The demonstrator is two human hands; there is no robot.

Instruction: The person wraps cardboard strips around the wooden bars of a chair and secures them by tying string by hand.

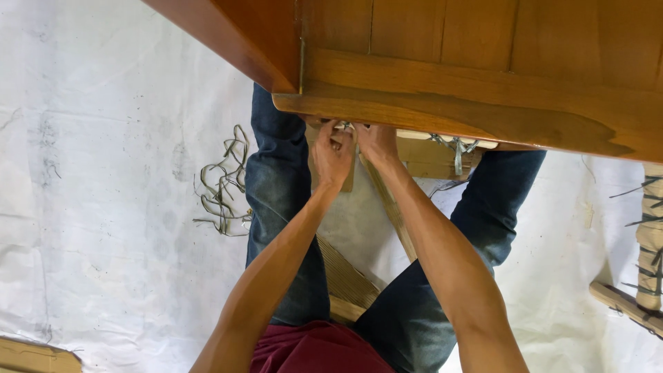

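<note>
Pale flat strands of weaving cord [345, 128] sit at the lower edge of a large reddish-brown wooden furniture frame [483, 103], right where both hands meet, above the person's lap. Only a short bit of the cord shows between the fingers; the rest is hidden by the hands and the frame's rail.

The left hand [332, 152] is curled tight, its fingers pressed together around the cord just beneath the rail. The right hand [376, 141] touches it on the right, fingers bent upward and tucked under the wood; whether it pinches the cord or only presses against the frame cannot be told, since the fingertips are out of sight. Both forearms reach up from the bottom of the view and converge at that spot.

Just to the right of the hands, more grey-green strands [456, 148] hang knotted around a lighter wooden slat [431, 159] under the frame. A narrow wooden stick [394, 207] slants down between the person's knees, which are clad in blue jeans [280, 193], and a ribbed woven panel [345, 276] lies lower between the legs. A dark red shirt [318, 349] shows at the bottom edge.

Well to the left, a loose tangle of grey-green strips [224, 183] lies on the white, smudged floor sheet [103, 173]. At the far right edge, a wooden piece wrapped in pale cord [649, 242] rests on the same sheet.
</note>
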